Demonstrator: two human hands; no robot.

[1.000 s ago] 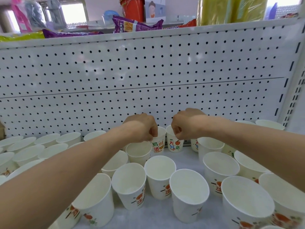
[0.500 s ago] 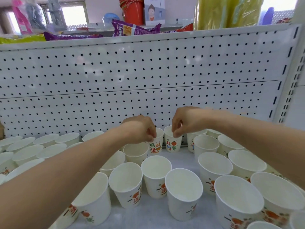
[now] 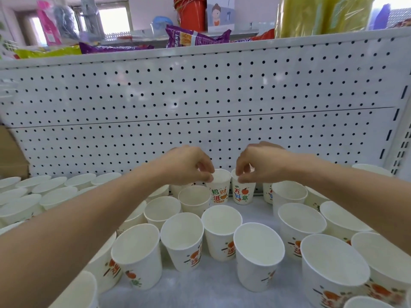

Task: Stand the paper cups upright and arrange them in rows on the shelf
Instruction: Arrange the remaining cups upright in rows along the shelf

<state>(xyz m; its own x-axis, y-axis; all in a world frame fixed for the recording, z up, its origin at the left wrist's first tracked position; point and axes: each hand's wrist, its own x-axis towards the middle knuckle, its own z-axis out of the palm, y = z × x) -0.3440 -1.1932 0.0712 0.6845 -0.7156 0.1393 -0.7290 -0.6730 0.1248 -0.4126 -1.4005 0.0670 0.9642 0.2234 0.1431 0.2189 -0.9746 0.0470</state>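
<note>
Several white paper cups with orange and green print stand upright on the white shelf (image 3: 260,210). At the back row, my left hand (image 3: 189,165) pinches the rim of one printed cup (image 3: 219,192). Beside it, my right hand (image 3: 255,163) pinches the rim of a second printed cup (image 3: 243,193). Both cups stand upright, side by side, close to the pegboard. More upright cups fill the front, such as a cup (image 3: 258,256) near the middle.
A white pegboard back wall (image 3: 200,103) rises behind the cups. A shelf upright (image 3: 398,138) bounds the right side. Snack bags (image 3: 195,37) and other goods lie on the shelf above. A cardboard box (image 3: 11,156) shows at the far left.
Both hands have loosened from fists into fingertip pinches on the two back cups' rims and lifted slightly. The cups stay at the back row.
</note>
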